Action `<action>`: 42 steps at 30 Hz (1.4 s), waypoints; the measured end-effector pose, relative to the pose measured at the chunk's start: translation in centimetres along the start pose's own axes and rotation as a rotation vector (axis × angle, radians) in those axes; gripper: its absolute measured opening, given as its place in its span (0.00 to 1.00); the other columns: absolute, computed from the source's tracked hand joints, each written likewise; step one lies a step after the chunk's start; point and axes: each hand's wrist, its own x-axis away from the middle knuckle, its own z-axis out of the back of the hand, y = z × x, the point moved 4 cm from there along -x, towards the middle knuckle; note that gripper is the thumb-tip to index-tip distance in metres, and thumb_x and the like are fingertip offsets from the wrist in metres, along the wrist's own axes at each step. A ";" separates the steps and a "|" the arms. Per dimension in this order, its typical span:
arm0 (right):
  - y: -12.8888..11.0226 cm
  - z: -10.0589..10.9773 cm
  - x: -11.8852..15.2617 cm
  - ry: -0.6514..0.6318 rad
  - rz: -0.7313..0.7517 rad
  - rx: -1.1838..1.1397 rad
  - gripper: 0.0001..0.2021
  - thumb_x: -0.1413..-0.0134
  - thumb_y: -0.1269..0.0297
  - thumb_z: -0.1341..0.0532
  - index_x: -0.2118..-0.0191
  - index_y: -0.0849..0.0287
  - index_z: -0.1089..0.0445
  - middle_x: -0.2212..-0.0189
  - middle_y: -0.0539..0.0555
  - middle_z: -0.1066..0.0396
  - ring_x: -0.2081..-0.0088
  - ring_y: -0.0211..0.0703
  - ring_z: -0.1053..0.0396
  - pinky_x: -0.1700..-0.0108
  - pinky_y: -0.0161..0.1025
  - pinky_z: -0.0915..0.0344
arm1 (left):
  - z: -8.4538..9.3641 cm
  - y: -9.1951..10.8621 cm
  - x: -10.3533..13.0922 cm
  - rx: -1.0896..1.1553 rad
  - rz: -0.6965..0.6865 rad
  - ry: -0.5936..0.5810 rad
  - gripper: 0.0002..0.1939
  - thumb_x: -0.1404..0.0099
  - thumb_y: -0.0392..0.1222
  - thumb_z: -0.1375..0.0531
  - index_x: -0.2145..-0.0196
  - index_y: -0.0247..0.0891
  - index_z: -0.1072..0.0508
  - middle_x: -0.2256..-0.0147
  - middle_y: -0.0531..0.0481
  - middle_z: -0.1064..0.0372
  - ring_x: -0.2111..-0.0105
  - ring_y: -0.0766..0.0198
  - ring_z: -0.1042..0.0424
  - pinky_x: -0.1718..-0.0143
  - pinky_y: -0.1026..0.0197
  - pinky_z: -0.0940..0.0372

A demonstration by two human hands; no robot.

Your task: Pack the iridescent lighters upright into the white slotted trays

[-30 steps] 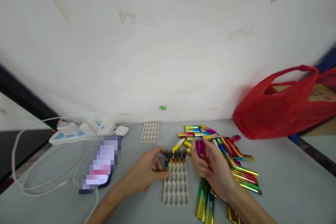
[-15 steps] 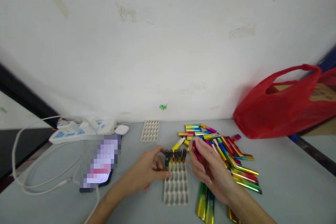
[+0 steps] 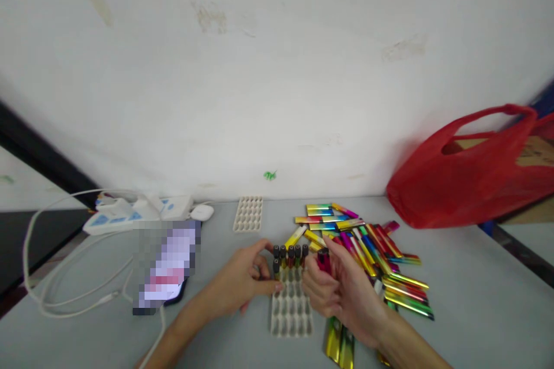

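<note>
Grey table [image 3: 467, 305], magenta tube [image 3: 324, 261] between right fingers [image 3: 319, 295]

Magenta stick [image 3: 324, 262] in the right hand [image 3: 344, 294]

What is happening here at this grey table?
A person's right hand holds a shiny magenta cylinder with a black end, near the right edge of a pale rectangular tray with hollows. The left hand touches the tray's left edge. Six black-topped cylinders stand in it: five in the back row, one in the next. Shiny multicoloured sticks lie piled to the right.
</note>
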 end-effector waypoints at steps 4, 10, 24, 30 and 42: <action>0.7 0.3 -0.2 0.040 -0.037 -0.013 0.35 0.34 0.32 0.34 0.77 0.52 0.48 0.83 0.38 0.58 0.81 0.30 0.66 0.80 0.33 0.66 | 0.1 0.0 0.0 0.016 -0.002 0.014 0.40 0.43 0.57 0.21 0.41 0.42 0.32 0.66 0.58 0.26 0.80 0.68 0.33 0.89 0.70 0.43; 2.4 -0.2 -0.5 0.071 -0.094 0.033 0.36 0.41 0.28 0.32 0.77 0.52 0.47 0.84 0.37 0.58 0.82 0.30 0.67 0.81 0.33 0.68 | 0.0 0.1 0.1 0.020 -0.019 0.006 0.36 0.42 0.53 0.22 0.42 0.41 0.31 0.68 0.58 0.27 0.81 0.68 0.33 0.89 0.71 0.41; 4.3 0.2 -0.6 0.189 -0.093 0.077 0.35 0.46 0.26 0.34 0.78 0.52 0.47 0.84 0.38 0.58 0.82 0.30 0.65 0.80 0.35 0.69 | -0.1 0.1 0.1 0.038 -0.020 0.013 0.38 0.42 0.49 0.23 0.39 0.40 0.32 0.67 0.58 0.27 0.82 0.69 0.34 0.91 0.71 0.42; 4.8 0.3 -0.3 0.294 -0.114 0.110 0.35 0.51 0.25 0.32 0.77 0.51 0.47 0.85 0.37 0.58 0.82 0.30 0.65 0.80 0.34 0.69 | 0.0 -0.3 -0.1 0.041 -0.020 0.017 0.38 0.42 0.51 0.22 0.41 0.40 0.32 0.66 0.58 0.25 0.83 0.70 0.34 0.91 0.71 0.42; 5.5 0.9 -0.4 0.321 -0.122 0.125 0.32 0.45 0.28 0.35 0.75 0.52 0.45 0.84 0.37 0.55 0.82 0.30 0.63 0.79 0.34 0.66 | -0.1 -0.3 0.0 0.046 -0.030 0.007 0.33 0.41 0.51 0.22 0.45 0.42 0.32 0.68 0.60 0.26 0.85 0.71 0.36 0.91 0.71 0.42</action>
